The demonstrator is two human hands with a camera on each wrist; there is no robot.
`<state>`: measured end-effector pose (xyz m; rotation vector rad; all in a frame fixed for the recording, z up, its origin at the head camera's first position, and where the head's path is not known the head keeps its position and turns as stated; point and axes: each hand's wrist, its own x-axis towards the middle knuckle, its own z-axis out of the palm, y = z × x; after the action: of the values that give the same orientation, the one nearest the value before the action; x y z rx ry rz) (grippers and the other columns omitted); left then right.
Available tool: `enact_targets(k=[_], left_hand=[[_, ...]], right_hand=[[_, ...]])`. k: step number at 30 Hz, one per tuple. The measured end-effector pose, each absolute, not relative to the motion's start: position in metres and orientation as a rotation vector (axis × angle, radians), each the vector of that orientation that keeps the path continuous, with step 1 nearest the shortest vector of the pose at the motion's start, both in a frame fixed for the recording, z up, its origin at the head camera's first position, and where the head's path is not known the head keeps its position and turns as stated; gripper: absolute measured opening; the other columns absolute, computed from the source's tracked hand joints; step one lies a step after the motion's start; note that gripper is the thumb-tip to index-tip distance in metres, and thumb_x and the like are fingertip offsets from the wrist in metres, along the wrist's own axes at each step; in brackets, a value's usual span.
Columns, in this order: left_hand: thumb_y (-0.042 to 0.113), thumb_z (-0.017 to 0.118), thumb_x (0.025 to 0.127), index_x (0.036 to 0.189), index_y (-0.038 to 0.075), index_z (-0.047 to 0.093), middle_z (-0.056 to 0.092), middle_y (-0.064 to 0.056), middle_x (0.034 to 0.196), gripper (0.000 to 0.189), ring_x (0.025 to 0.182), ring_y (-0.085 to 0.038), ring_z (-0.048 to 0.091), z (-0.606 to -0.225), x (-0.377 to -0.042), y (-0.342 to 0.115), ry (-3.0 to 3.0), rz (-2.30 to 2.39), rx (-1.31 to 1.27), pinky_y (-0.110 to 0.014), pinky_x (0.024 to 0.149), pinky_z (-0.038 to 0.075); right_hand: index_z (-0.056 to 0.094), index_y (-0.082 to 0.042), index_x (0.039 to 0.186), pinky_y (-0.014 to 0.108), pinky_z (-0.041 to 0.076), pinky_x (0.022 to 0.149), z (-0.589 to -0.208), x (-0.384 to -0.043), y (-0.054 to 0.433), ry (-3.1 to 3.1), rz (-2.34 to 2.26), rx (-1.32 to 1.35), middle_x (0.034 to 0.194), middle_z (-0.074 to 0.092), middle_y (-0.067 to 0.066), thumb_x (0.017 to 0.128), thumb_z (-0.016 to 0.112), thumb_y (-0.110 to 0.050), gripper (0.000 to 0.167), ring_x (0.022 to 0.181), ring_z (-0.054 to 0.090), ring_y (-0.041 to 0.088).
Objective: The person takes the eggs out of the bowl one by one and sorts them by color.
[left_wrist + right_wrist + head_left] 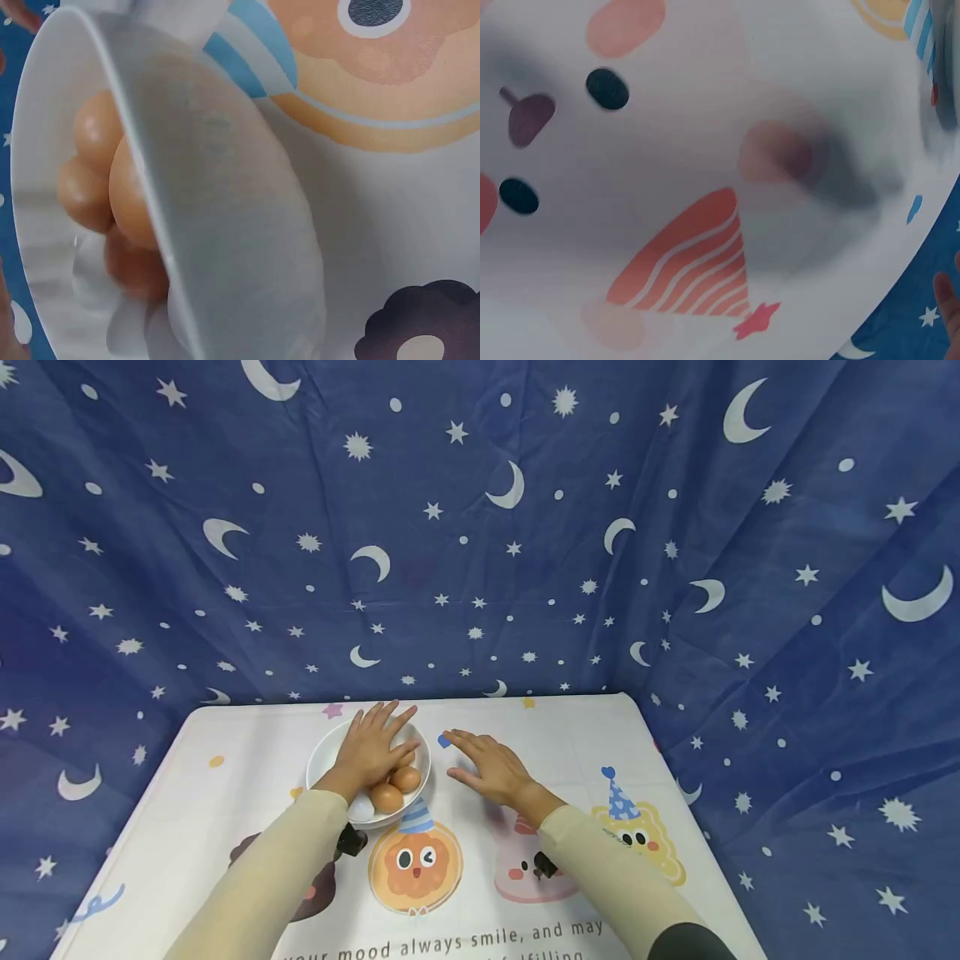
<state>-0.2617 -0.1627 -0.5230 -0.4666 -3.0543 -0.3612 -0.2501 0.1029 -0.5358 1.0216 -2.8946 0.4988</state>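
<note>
A white bowl (318, 762) stands on the left half of the table, holding several brown eggs (387, 798) and a few white egg-shaped pieces (361, 808). Over the bowl my left hand (370, 752) is spread palm down, hiding part of what lies inside. In the left wrist view the bowl's wall (240, 195) looms close, with brown eggs (96, 193) heaped above the white pieces (126, 326). To the right of the bowl my right hand (495, 768) hovers over the tablecloth, fingers extended and holding nothing. Its fingertips (946, 296) appear at the right wrist view's edge.
The white tablecloth (247, 760) carries printed cartoon faces, party hats and lettering. A blue curtain (420, 568) with moons and stars hangs behind the table and along its sides. A dark wrist device (351, 841) sits under the left forearm, another (545, 864) under the right.
</note>
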Motion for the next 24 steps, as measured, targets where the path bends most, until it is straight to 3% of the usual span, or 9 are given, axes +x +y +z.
enact_targets(k=[6, 15, 24], left_hand=[[0.062, 0.039, 0.099, 0.156, 0.03, 0.027, 0.025, -0.012, 0.161, 0.067, 0.148, -0.04, 0.018, -0.518, -0.259, -0.175, -3.087, -0.445, -0.328, -0.071, 0.117, 0.008], [0.065, 0.034, 0.098, 0.157, 0.027, 0.025, 0.035, -0.015, 0.154, 0.07, 0.139, -0.042, 0.028, -0.524, -0.256, -0.204, -3.113, -0.517, -0.122, -0.069, 0.099, 0.037], [0.071, 0.025, 0.097, 0.156, 0.02, 0.027, 0.033, -0.02, 0.154, 0.079, 0.135, -0.045, 0.032, -0.53, -0.256, -0.225, -3.093, -0.622, -0.047, -0.067, 0.105, 0.036]], right_hand=[[0.024, -0.038, 0.156, 0.045, 0.046, 0.108, -0.538, -0.246, 0.091, -2.926, 0.511, 1.024, 0.157, 0.038, -0.007, 0.099, 0.045, -0.057, 0.064, 0.134, 0.048, 0.021], [0.026, -0.036, 0.155, 0.047, 0.043, 0.111, -0.538, -0.239, 0.075, -2.925, 0.597, 1.102, 0.155, 0.041, -0.004, 0.099, 0.044, -0.055, 0.062, 0.139, 0.043, 0.021], [0.028, -0.036, 0.155, 0.042, 0.042, 0.112, -0.532, -0.236, 0.071, -2.941, 0.569, 1.117, 0.155, 0.041, -0.008, 0.1, 0.042, -0.057, 0.06, 0.139, 0.044, 0.019]])
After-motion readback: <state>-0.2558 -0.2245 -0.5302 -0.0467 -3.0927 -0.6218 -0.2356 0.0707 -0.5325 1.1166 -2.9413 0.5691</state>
